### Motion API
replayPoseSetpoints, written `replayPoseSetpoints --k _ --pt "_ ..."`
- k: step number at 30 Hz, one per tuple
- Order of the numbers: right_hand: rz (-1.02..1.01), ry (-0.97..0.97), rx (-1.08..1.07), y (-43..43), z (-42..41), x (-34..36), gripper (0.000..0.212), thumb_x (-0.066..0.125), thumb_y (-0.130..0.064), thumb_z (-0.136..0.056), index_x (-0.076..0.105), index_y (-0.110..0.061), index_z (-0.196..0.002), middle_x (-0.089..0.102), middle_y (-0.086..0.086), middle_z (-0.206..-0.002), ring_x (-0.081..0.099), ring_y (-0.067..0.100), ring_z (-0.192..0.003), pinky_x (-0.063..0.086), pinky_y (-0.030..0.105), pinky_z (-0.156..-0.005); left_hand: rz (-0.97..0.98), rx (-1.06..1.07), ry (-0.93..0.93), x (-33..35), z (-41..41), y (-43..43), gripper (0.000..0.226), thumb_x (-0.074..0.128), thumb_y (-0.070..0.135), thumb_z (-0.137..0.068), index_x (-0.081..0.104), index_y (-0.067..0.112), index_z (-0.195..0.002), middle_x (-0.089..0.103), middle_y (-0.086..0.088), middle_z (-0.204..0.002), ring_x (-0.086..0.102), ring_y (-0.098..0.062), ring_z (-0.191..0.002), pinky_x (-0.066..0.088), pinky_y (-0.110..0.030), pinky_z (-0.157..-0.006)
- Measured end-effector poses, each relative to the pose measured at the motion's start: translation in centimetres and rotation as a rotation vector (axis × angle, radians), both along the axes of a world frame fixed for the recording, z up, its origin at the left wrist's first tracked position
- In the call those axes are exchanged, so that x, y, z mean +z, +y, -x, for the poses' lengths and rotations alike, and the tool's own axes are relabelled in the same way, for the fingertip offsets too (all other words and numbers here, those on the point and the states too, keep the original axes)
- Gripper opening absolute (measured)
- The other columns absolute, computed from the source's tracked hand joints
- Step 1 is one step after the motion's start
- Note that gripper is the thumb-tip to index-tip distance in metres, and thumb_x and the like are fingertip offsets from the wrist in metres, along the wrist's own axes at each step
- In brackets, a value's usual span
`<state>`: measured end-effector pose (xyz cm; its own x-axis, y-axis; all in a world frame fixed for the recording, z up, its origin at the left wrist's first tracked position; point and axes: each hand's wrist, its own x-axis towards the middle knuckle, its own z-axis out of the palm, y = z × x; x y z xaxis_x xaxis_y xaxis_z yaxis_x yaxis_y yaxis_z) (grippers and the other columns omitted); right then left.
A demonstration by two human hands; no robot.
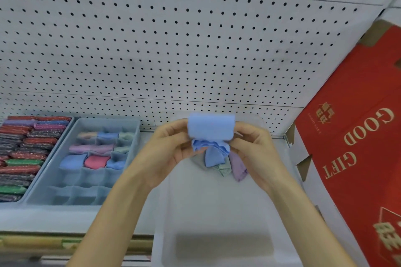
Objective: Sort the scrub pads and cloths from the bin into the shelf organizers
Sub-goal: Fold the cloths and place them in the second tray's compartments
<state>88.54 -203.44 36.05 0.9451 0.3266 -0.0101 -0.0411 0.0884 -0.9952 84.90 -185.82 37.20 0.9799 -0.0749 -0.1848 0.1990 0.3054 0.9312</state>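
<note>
Two hands held one blue cloth (211, 128) above the far end of the translucent bin (217, 212), which stood on the shelf (65, 217) right of its middle. We gripped the cloth from both sides: our left hand (167, 147) pinched its left edge with thumb and curled fingers, and our right hand (253, 147) pinched its right edge in the same way. The upper part of the cloth was folded into a smooth band between the hands, while the lower part hung in loose ruffles. Beneath it, in the bin, lay a green cloth (224, 169) and a purple cloth (238, 168), touching each other. Left of the bin stood a divided blue organizer (86, 193); we saw folded cloths in blue, pink, purple and pale green in its far cells, and the near cells held nothing we could make out. Just beside it, at the left edge of the shelf, a second tray (69, 128) was packed with rows of scrub pads (21, 151) in red, green, purple and dark tones. A white pegboard (173, 50) backed the shelf. At the right edge leaned a red carton (351, 136) printed "GOOD GIFT", tilted and upside down to our view.
</note>
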Motion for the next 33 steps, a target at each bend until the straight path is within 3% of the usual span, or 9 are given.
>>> replayPoseSetpoints --k 4,7,8,12,17,21,25,28,33 --pt "-0.031 0.017 0.000 -0.7 -0.5 -0.1 0.031 0.046 -0.004 -0.073 0.075 -0.014 -0.067 0.068 -0.003 -0.094 0.061 0.017 -0.095 0.043 0.029 -0.080 -0.024 0.009 0.005 0.1 0.0 -0.6 0.035 0.037 0.000 -0.092 0.068 0.006 -0.077 0.070 -0.010 -0.098 0.065 -0.018 -0.087 0.052 -0.025 -0.069" --pt "0.090 -0.015 0.015 -0.8 -0.2 -0.3 0.009 0.068 -0.027 -0.069 0.067 -0.019 -0.074 0.066 -0.006 -0.101 0.063 0.013 -0.089 0.050 0.027 -0.072 -0.228 0.043 -0.098 -0.7 0.2 -1.3 0.005 0.066 0.011 -0.085 0.067 0.015 -0.081 0.069 -0.002 -0.091 0.064 -0.014 -0.083 0.052 -0.022 -0.068" --pt "0.135 -0.028 0.037 -0.9 -0.1 -0.4 0.020 0.076 -0.028 -0.064 0.063 -0.022 -0.078 0.064 -0.006 -0.106 0.064 0.016 -0.091 0.054 0.032 -0.072 -0.282 0.041 -0.129 -1.1 0.3 -1.4 0.012 0.074 0.012 -0.076 0.068 0.018 -0.084 0.070 -0.003 -0.095 0.066 -0.017 -0.086 0.055 -0.026 -0.070" --pt "0.153 -0.026 0.118 -1.3 -0.1 -0.6 0.050 0.080 0.003 -0.066 0.059 -0.026 -0.099 0.063 -0.001 -0.110 0.064 0.020 -0.096 0.057 0.042 -0.078 -0.269 0.064 -0.115 -1.3 0.7 -1.1 0.042 0.076 0.003 -0.065 0.069 0.022 -0.101 0.070 -0.001 -0.110 0.066 -0.020 -0.101 0.056 -0.035 -0.083" --pt "0.250 -0.139 0.169 -0.3 -0.6 -1.3 0.042 0.078 0.001 -0.070 0.065 -0.026 -0.101 0.069 -0.009 -0.100 0.065 0.015 -0.095 0.056 0.038 -0.081 -0.510 0.162 -0.094 -1.3 1.4 -0.6 0.050 0.077 -0.008 -0.069 0.067 0.023 -0.108 0.068 -0.008 -0.107 0.067 -0.013 -0.085 0.055 -0.020 -0.071" --pt "0.293 -0.138 0.354 2.3 -0.7 -1.3 0.025 0.071 -0.016 -0.079 0.066 -0.016 -0.103 0.070 0.001 -0.098 0.066 0.015 -0.091 0.055 0.030 -0.078 -0.854 0.132 -0.131 -1.8 2.8 2.7 0.028 0.082 0.031 -0.064 0.066 0.037 -0.087 0.069 0.009 -0.082 0.062 -0.008 -0.070 0.052 -0.024 -0.065" --pt "0.263 -0.046 0.433 6.9 0.4 -1.7 0.013 0.052 -0.011 -0.095 0.060 -0.003 -0.100 0.063 0.004 -0.082 0.058 0.000 -0.069 0.043 0.010 -0.061 -0.762 0.120 -0.087 -3.1 4.9 7.3 0.035 0.070 0.049 -0.063 0.065 0.020 -0.082 0.062 0.009 -0.070 0.056 -0.005 -0.067 0.043 -0.017 -0.060" --pt "0.312 -0.092 0.483 11.2 1.3 -2.9 0.008 0.058 -0.016 -0.092 0.064 -0.014 -0.097 0.067 0.005 -0.091 0.061 0.009 -0.083 0.049 0.024 -0.073 -0.613 0.238 -0.064 -4.1 6.2 10.9 0.040 0.076 0.032 -0.068 0.057 -0.001 -0.078 0.055 -0.006 -0.070 0.054 -0.013 -0.067 0.050 -0.021 -0.057" --pt "0.344 -0.101 0.642 20.1 2.9 -4.7 0.021 0.076 -0.012 -0.076 0.067 -0.014 -0.094 0.069 0.013 -0.091 0.062 0.015 -0.080 0.050 0.032 -0.074 -0.665 0.246 -0.080 -6.1 8.4 18.7 0.042 0.072 0.004 -0.081 0.043 0.015 -0.053 0.031 0.010 -0.047 0.037 -0.003 -0.041 0.037 -0.005 -0.044"
